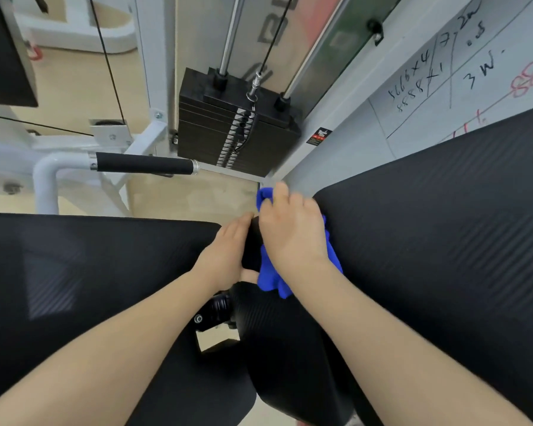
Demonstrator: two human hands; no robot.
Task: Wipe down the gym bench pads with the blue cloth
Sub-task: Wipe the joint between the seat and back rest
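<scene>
While the right hand (293, 232) lies on the blue cloth (271, 275), its fingers curled over the bunched fabric and pressing it against the narrow black pad edge beneath them, the left hand (228, 253) rests just beside it, fingers straight and together against the left bench pad (90, 272). Beyond the fingertips stands a black weight stack (237, 130); the right bench pad (443, 226) spreads right of the knuckles.

1. You are in a gym: ahead of you stands a black weight stack (237, 124) on chrome guide rods (232, 35), hung from a cable (271, 41).
2. A white machine frame (48, 176) carries a padded handle (143, 162).
3. Black ribbed bench pads (443, 229) fill your foreground.
4. On your right, a whiteboard (462, 72) bears handwritten numbers.
</scene>
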